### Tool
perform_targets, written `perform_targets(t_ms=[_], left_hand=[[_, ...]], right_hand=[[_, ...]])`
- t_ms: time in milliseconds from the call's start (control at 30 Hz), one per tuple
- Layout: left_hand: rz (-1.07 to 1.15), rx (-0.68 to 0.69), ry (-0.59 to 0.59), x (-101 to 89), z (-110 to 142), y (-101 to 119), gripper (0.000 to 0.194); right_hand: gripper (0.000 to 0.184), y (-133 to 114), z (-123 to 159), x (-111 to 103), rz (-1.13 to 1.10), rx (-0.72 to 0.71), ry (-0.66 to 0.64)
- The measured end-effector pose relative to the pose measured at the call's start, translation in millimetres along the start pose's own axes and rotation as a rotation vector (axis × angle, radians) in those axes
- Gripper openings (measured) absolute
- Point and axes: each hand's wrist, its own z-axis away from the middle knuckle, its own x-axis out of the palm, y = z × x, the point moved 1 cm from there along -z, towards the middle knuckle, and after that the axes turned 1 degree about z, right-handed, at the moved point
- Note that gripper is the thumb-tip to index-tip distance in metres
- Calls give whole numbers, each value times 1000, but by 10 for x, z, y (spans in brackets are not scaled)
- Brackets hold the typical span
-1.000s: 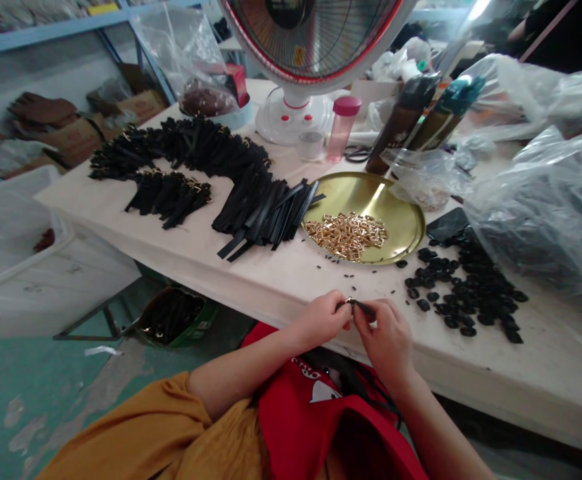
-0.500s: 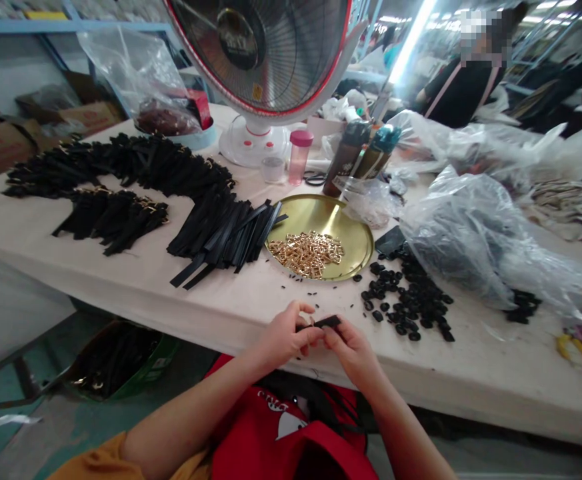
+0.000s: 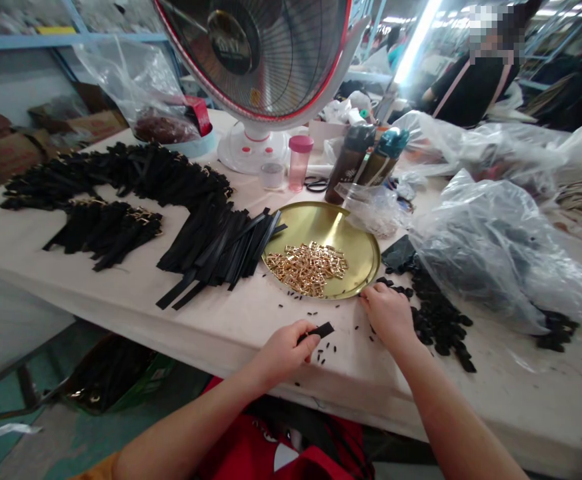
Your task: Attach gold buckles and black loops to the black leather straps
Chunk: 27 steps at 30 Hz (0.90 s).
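Note:
My left hand [image 3: 291, 343] pinches a short black strap [image 3: 325, 330] between thumb and fingers, its end sticking out to the right. My right hand [image 3: 388, 310] is down on the table at the right edge of the gold tray [image 3: 358, 243], beside the pile of black loops [image 3: 438, 310]. Its fingers are curled together at the tips; what they hold, if anything, is hidden. Many small gold buckles [image 3: 311, 267] lie in the tray. Left of it, flat black straps [image 3: 211, 250] are heaped, a few overlapping the rim.
Finished-looking black straps with gold buckles [image 3: 105, 227] lie in bundles at the left. Behind the tray stand a fan [image 3: 255, 143], a pink-lidded cup [image 3: 299, 163] and two bottles [image 3: 351, 160]. A clear plastic bag [image 3: 495, 247] covers the right side. Another person [image 3: 475, 87] is farther back.
My right hand has left the black strap and moved right and forward to the tray's edge by the loops. My left hand keeps the strap. The view has shifted slightly.

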Motion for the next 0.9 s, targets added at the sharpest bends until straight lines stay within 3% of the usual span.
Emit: perform_targets(t_ms=[67,133,233,333,533,733,800,900], left_hand=[[36,-14,8,-8,-7,-4,22],[117,-39,15,-6,-12,15,23],[317,-97,20,8,-4,95,27],[476,-92,-3,20,39,190,29],[465,-56,38,16,210,178,28],[88,87,202,9,388,178,22],[-29,117,233,16,425,196,22],[-33,107,208,30,434,186,22]], right_hand=[[11,-44,55,-35,-195,-2,31],[10,-124,165,-109,-561,35,59],[11,-332,378,-244,-1193,186,12],[15,-583,560,-354,-1543,319,-43],[23,-895,717,-461,-1563,329,0],[23,-961,785,-520,-1388,357,13],[25,-947,800,-500,-1372,389,-22],[27,-920,830,-441,-1533,459,-112]])
